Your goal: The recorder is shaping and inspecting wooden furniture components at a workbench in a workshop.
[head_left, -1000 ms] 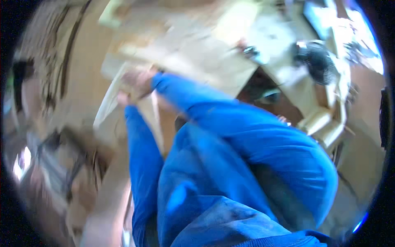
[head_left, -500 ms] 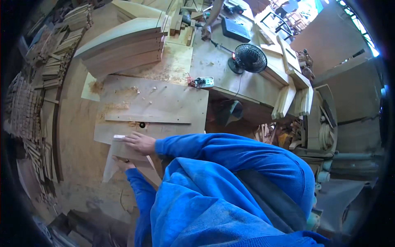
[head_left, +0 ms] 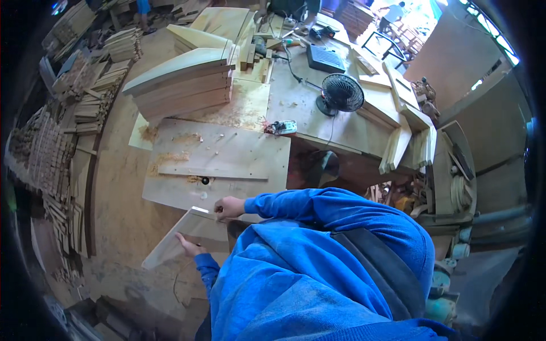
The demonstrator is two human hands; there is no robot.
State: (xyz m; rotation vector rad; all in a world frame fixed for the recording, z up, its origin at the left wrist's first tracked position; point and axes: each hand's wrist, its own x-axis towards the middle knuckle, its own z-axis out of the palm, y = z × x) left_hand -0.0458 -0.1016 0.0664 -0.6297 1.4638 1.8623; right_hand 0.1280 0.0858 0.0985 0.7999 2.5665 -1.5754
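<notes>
A pale wooden board (head_left: 207, 231) with a slanted end lies low in the centre, partly hidden by my blue clothing. My left hand (head_left: 189, 244) grips it from the left, fingers closed round it. My right hand (head_left: 228, 208) has curled fingers at its upper right edge, pinching the board. Just beyond them is a pale panel (head_left: 239, 153) with a straight wooden strip (head_left: 227, 175), a round black opening (head_left: 205, 180) and scattered shavings.
Stacked curved boards (head_left: 170, 79) stand on the bench beyond, with a black fan (head_left: 341, 92), a clear-housed tool (head_left: 284, 127) and angled frames (head_left: 398, 148). Stacked strips (head_left: 42, 153) line the left. Two other people (head_left: 392, 14) (head_left: 143, 11) show in the distance.
The blur has cleared and the view has shifted. The board and both hands sit farther right and lower; my right hand's fingers have moved from lying over the board to curled at its edge.
</notes>
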